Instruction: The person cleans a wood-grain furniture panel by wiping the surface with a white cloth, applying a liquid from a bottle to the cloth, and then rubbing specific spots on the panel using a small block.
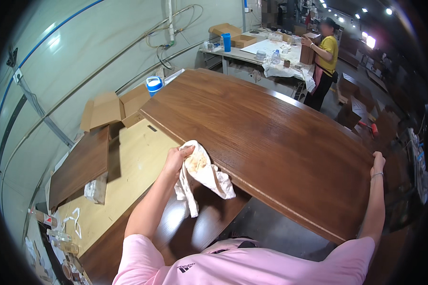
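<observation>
Left hand clenched, forearm raised; right hand outstretched, gripping.

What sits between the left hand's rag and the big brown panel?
Nothing visible. The left hand grips the white rag, which hangs right at the panel's near edge. The right hand rests on the panel's far right edge.

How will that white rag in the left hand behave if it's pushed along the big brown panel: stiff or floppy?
Likely floppy: the white rag droops in loose folds below the left hand. Probably light, since the fingers alone bunch it. It may slide easily, as the brown panel looks smooth and glossy; the right hand grips its far edge.
</observation>
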The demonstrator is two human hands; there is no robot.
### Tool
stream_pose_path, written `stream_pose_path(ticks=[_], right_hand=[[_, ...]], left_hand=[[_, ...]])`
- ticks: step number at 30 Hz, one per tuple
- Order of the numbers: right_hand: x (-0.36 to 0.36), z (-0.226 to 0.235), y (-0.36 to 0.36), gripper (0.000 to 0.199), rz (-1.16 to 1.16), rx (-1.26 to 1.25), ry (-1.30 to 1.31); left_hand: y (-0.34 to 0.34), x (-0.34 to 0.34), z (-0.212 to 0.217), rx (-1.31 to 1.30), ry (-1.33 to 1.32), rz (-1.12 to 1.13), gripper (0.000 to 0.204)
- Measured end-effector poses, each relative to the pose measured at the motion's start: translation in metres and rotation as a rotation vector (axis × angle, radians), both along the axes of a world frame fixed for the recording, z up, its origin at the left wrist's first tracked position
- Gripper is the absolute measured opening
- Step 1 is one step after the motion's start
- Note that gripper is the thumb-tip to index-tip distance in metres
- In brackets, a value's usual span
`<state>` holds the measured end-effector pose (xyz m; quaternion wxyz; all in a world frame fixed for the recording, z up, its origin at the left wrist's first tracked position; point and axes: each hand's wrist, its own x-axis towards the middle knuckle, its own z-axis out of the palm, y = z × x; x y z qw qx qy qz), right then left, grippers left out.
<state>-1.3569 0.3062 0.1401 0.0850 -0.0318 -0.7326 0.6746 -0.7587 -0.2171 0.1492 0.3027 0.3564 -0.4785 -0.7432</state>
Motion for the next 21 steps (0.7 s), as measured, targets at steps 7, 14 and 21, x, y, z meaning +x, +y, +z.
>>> stream_pose_path(ticks=[7,14,21], right_hand=[[-0.063,-0.020,-0.016,0.040,-0.070,0.446,0.057],[-0.013,0.009,-0.104,0.057,-0.040,1.122,-0.006],[-0.005,0.011,-0.123,0.055,-0.051,1.172,-0.054]], left_hand=[[-0.040,-0.072,-0.002,0.019,-0.002,-0.056,0.024],[-0.077,-0.090,-0.029,-0.213,-0.280,-0.034,0.033],[-0.058,-0.069,-0.026,-0.231,-0.124,-0.044,0.026]])
